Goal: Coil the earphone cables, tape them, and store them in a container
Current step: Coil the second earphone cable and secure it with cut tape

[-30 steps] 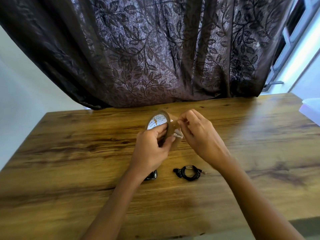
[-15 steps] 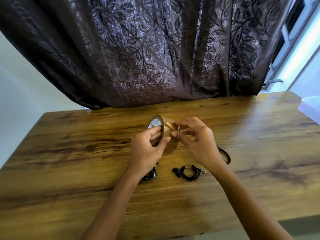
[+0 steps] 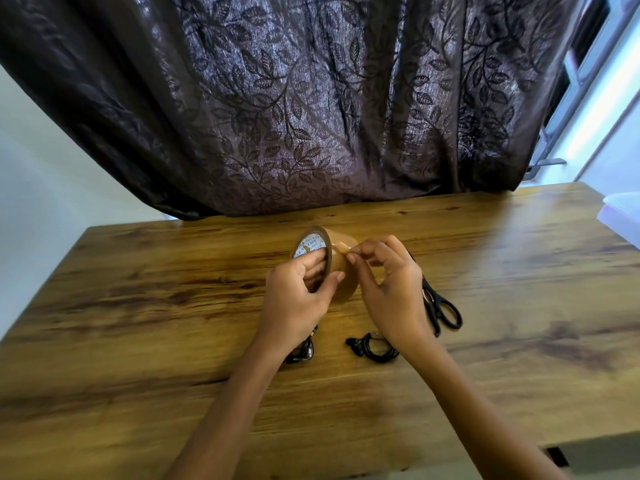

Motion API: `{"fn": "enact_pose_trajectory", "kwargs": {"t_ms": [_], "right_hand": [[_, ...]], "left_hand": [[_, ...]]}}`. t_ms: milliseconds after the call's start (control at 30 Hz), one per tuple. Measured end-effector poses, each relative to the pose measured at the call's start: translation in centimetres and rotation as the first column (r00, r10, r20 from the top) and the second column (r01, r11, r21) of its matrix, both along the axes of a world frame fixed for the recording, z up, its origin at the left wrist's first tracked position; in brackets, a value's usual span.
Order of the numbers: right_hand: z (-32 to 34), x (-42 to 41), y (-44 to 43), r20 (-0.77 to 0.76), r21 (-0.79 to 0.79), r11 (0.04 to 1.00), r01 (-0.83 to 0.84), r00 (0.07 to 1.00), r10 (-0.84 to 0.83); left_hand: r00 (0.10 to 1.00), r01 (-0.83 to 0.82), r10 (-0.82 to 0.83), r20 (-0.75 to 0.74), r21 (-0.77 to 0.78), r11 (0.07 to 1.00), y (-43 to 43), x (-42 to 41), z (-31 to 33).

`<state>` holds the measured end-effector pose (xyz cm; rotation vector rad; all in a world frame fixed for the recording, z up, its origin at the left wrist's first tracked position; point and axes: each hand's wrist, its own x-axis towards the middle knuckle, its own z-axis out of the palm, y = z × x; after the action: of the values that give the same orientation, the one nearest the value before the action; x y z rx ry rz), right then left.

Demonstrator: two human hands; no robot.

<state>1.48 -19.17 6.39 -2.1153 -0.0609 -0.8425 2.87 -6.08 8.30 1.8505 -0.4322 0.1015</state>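
tape roll (image 3: pixel 343 271), brown, was held at the centre of the frame over the wooden table (image 3: pixel 138 306). it was gripped by the left hand (image 3: pixel 294 303), with fingers hooked into its white-labelled core and the thumb pressed on its outer face. the loose tape end at the top of the roll was pinched between thumb and forefinger of the right hand (image 3: pixel 388 289). one coiled black earphone cable (image 3: pixel 372 348) was laid on the table just below the right wrist, and a second black coil (image 3: pixel 302 351) was half hidden beneath the left wrist. black scissors (image 3: pixel 445 311) were laid just right of the right hand. a pale container (image 3: pixel 623 216) was cut off by the right edge of the frame. a dark leaf-patterned curtain (image 3: pixel 311 98) was hung across the upper frame.
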Motion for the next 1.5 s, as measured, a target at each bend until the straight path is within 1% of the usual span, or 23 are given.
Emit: {"fn": "enact_pose_trajectory", "kwargs": {"t_ms": [67,133,233,333,400,500,600,700,800,833,933,1033,1200,1300,1367,1500], "right_hand": [[-0.2,0.1,0.1,0.04,-0.156,0.986,0.058,0.998,-0.052],[-0.1,0.2,0.1,0.07,-0.234,0.966,0.112,0.993,-0.098],[0.5,0.5,-0.1,0.077,-0.267,0.954,0.134,0.99,-0.118],[1.3,0.8,-0.6,0.03,-0.275,0.957,0.092,0.996,-0.088],[2.0,0.9,-1.0,-0.021,-0.279,0.96,0.031,0.999,-0.038],[2.9,1.2,-2.0,-0.152,-0.209,0.968,-0.137,0.983,0.107],[3.6,1.2,-2.9,-0.271,-0.094,0.946,-0.31,0.923,0.275],[3.3,1.2,-3.6,-0.341,-0.014,0.928,-0.373,0.874,0.347],[2.9,1.1,-3.8,-0.343,0.159,0.907,-0.391,0.839,0.422],[2.7,1.1,-3.9,-0.339,0.183,0.903,-0.388,0.838,0.428],[2.0,0.7,-3.7,-0.314,0.226,0.904,-0.362,0.851,0.42],[1.3,0.4,-3.2,-0.236,0.176,0.937,-0.302,0.911,0.338],[0.9,0.4,-2.4,-0.083,0.177,0.961,-0.21,0.97,0.227],[1.0,0.3,-2.0,-0.078,0.138,0.975,-0.173,0.98,0.185],[1.3,0.4,-1.9,-0.087,0.074,0.988,-0.135,0.986,0.141],[1.9,0.4,-2.0,-0.077,-0.011,0.996,-0.089,0.993,0.088]], "left_hand": [[1.0,0.009,-0.009,-0.006,-0.004,1.0,-0.2,-0.1,0.2],[1.0,0.025,-0.025,0.001,-0.003,1.0,-0.3,-0.3,0.5],[0.999,0.041,-0.042,0.01,0.005,0.999,-0.4,-0.4,0.9],[0.998,0.055,-0.055,0.012,0.008,0.998,-0.4,-0.4,1.0],[0.998,0.06,-0.06,0.001,0.015,0.998,-0.3,-0.3,0.9],[0.997,0.076,-0.075,-0.024,0.013,0.997,0.1,-0.1,0.7],[0.993,0.069,-0.073,-0.089,-0.039,0.997,0.4,-0.1,0.3],[0.988,0.055,-0.067,-0.141,-0.088,0.995,0.4,-0.1,-0.3],[0.982,0.045,-0.065,-0.176,-0.12,0.992,0.5,-0.1,-0.6],[0.98,0.044,-0.067,-0.185,-0.127,0.991,0.6,0.0,-0.7],[0.973,0.04,-0.077,-0.216,-0.17,0.985,0.7,0.1,-0.8],[0.968,0.047,-0.094,-0.231,-0.203,0.978,0.7,0.2,-0.7],[0.964,0.054,-0.114,-0.239,-0.247,0.968,0.5,0.1,-0.7],[0.963,0.067,-0.135,-0.234,-0.276,0.959,0.3,-0.1,-0.7],[0.965,0.075,-0.143,-0.221,-0.289,0.954,0.2,-0.2,-0.7],[0.967,0.117,-0.169,-0.191,-0.258,0.959,0.3,-0.5,-0.7]]}}
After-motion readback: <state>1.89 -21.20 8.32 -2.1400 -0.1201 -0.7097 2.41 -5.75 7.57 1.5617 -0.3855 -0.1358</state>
